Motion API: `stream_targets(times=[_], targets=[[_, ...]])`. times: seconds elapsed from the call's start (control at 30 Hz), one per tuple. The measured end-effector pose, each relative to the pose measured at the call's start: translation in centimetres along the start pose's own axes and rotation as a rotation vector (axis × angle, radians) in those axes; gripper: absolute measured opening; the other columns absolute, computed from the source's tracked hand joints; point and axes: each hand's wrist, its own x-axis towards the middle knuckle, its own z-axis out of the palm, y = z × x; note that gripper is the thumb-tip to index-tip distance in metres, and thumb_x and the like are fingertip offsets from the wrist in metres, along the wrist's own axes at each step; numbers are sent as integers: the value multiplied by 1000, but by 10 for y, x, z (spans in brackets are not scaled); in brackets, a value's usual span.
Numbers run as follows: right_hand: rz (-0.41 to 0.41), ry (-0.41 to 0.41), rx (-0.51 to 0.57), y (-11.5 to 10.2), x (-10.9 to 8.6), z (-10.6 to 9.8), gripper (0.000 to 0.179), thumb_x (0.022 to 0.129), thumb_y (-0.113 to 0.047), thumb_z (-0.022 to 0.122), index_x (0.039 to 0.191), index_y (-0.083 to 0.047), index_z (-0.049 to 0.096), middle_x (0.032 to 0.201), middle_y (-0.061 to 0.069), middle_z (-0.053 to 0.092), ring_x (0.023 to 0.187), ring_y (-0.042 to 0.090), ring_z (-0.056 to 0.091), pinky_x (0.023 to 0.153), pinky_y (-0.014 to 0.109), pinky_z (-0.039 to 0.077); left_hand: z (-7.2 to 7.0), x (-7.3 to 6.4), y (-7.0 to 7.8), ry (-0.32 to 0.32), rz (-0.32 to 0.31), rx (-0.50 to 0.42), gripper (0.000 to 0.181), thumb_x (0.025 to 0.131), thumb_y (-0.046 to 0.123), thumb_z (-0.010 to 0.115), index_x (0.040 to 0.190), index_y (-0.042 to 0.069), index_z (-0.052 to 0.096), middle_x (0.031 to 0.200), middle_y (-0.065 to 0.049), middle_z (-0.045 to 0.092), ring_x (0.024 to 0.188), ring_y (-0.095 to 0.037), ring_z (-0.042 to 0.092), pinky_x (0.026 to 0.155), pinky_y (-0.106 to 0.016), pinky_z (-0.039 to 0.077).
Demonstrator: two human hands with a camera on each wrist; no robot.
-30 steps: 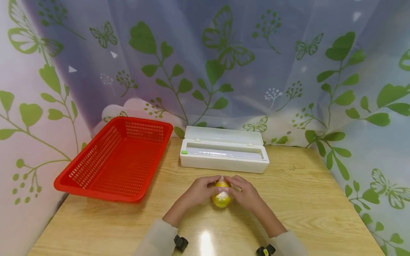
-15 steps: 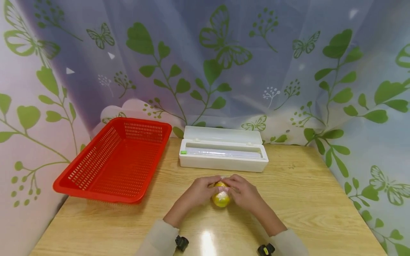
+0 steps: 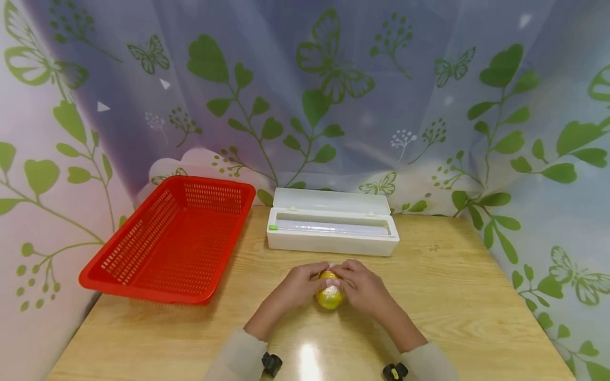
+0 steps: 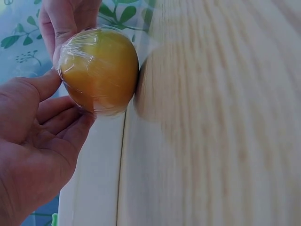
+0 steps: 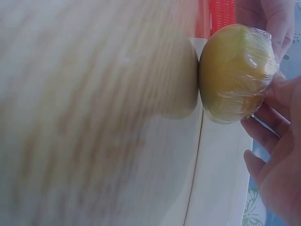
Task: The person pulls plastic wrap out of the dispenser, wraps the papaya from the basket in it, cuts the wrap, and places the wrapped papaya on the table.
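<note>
A round yellow-orange fruit (image 3: 330, 299), wrapped in clear cling film, rests on the wooden table between both hands. My left hand (image 3: 296, 286) holds it from the left, thumb and fingers at the gathered film near its top. From the other side my right hand (image 3: 366, 288) pinches the same upper part. In the left wrist view creases in the film run across the fruit (image 4: 104, 70) toward the thumb. The right wrist view has the fruit's underside (image 5: 221, 77) touching the tabletop. The fingertips partly hide the gathered film.
Behind the hands stands a white cling film box (image 3: 329, 243), its lid raised, with a film roll (image 3: 333, 228) inside and a green slider (image 3: 273, 227). A red perforated basket (image 3: 181, 248) sits to the left. Patterned curtain (image 3: 352, 132) encloses the table (image 3: 457, 296).
Both hands stay on the wrapped fruit, with only slight finger movement at its top. The head view has shifted a little; the box and basket stay in place.
</note>
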Motion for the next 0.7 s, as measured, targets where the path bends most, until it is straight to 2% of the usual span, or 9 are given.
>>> stream_targets(times=[0.13,0.23,0.37,0.47,0.57,0.7], targets=[[18,-7,31,-1,3,-4,34,96,-14,68,130,-14,70,113,-6,61,84,9,51,66,22,44,-1,1,1,10,9,2,55,101,35,61,147,7,51,153,-7,49,143,-25,44,113,-44,41],[43,-42,82,0,4,-2,33,98,-20,67,131,-15,69,111,-8,62,86,10,52,69,25,45,-2,-2,1,-5,-8,15,55,102,35,60,148,7,50,154,-9,48,143,-27,44,114,-46,40],[89,-69,210,4,2,4,38,97,-37,66,131,-19,68,117,-9,64,105,14,60,89,38,52,-5,-6,0,-38,-19,47,57,102,39,59,150,12,48,155,-6,46,144,-29,43,115,-49,39],[117,-51,314,7,-1,5,40,96,-41,68,131,-21,68,128,-8,64,124,22,59,105,50,47,-9,-8,2,-59,-4,66,56,101,42,60,151,19,49,156,-1,46,145,-27,42,116,-50,38],[103,-14,346,10,-4,3,40,95,-38,69,130,-19,68,137,-2,62,132,28,55,110,55,43,-12,-9,4,-77,6,110,53,101,40,60,150,22,50,156,1,46,146,-25,39,118,-49,35],[105,10,361,16,-5,0,41,95,-33,69,132,-16,66,141,5,59,134,33,52,109,56,43,-17,-12,7,-76,-4,168,48,102,33,60,147,18,53,155,0,47,147,-24,39,119,-48,33]])
